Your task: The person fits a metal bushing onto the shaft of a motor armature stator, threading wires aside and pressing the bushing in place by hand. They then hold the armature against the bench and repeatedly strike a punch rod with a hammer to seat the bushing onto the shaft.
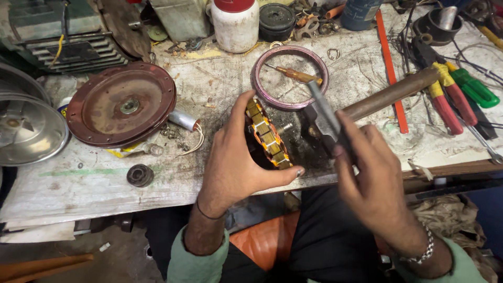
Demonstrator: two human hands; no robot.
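Left hand (236, 167) clamps stator (267, 137) at counter (94, 178) edge, right hand (374, 183) closed on hammer (327, 118); a glancing blow risks hitting fingers or windings.

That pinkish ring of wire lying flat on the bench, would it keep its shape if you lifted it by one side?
Probably it would sag a little. The wire ring looks like a thin hoop of bundled strands with nothing stiff across its open middle, where a screwdriver lies. It seems light for its width. Lying flat on the worn bench, it is unlikely to roll.
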